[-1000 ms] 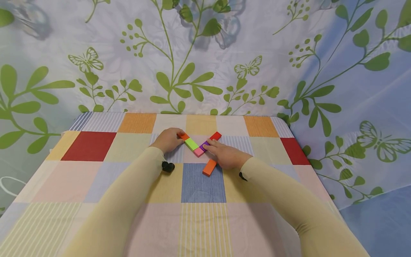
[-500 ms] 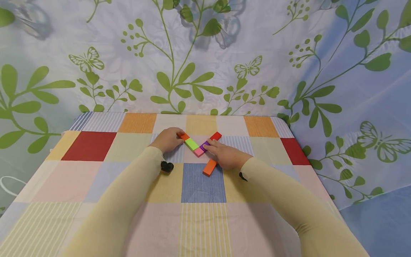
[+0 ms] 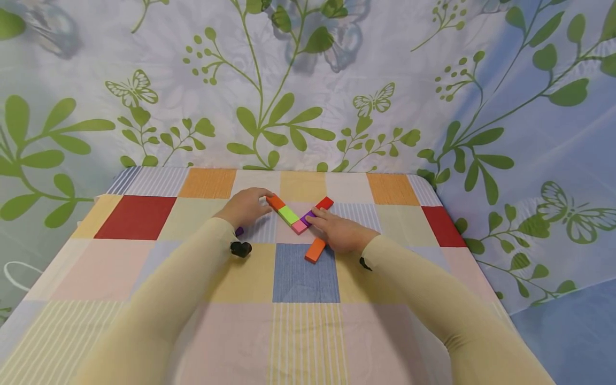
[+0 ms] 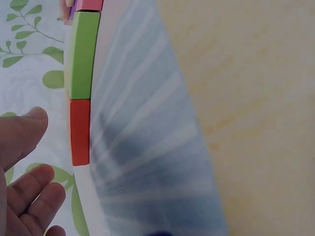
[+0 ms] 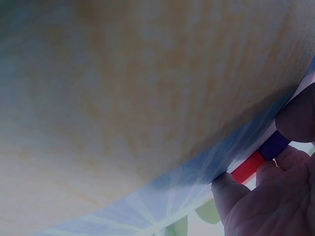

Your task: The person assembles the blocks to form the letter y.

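On the patchwork cloth, several coloured blocks form a V in the head view. Its left arm has an orange block [image 3: 276, 201], a lime-green block [image 3: 289, 215] and a pink block [image 3: 299, 227]. A purple block [image 3: 308, 217] and a red block [image 3: 324, 203] make the right arm. My left hand [image 3: 244, 207] is beside the orange block's outer end; the left wrist view shows its fingers [image 4: 42, 201] spread and apart from the block. My right hand [image 3: 344, 232] holds the purple block between thumb and fingers [image 5: 268, 172], partly covering it.
A separate orange block [image 3: 315, 250] lies just below my right hand. Part of a small purple piece [image 3: 239, 231] shows beside my left wrist. A leaf-patterned curtain [image 3: 269, 80] hangs behind the table's far edge, and a white cord loop [image 3: 16, 275] is at the left.
My left hand has let go of the orange block and drawn slightly left, showing more of it. The small purple piece has come into sight by that wrist. My right hand stays put.
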Tool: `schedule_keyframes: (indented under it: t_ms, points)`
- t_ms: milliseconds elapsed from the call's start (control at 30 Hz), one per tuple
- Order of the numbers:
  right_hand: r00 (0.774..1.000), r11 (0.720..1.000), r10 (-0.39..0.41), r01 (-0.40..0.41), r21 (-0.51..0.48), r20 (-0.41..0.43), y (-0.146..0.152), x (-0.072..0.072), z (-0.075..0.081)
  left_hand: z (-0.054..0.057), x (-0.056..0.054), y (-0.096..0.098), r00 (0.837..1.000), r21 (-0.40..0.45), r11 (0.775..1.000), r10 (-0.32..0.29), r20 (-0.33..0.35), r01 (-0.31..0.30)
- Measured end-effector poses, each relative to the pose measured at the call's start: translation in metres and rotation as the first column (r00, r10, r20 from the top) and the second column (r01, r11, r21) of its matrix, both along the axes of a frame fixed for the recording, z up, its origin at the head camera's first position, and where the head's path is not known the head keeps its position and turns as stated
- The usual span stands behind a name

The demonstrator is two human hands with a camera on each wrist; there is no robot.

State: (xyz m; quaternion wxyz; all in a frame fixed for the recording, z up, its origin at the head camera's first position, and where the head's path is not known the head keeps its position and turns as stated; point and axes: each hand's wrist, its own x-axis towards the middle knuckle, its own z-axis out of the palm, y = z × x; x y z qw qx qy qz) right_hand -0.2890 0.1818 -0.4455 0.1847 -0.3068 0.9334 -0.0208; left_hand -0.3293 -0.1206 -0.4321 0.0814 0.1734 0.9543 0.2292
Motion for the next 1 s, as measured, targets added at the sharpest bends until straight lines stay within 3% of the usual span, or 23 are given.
schedule_keyframes:
  t_ms: [433,1000]
  points:
    - [1.0,1.0,0.01,-0.01,-0.018,0.003,0.001,-0.001,0.0,0.006,0.019,-0.035,0.999,-0.008,0.999,-0.034,-0.017,0.034]
    - [1.0,0.999,0.018,-0.019,-0.029,-0.008,0.001,-0.001,0.0,-0.002,0.04,-0.076,0.996,-0.004,1.0,0.006,0.084,-0.006]
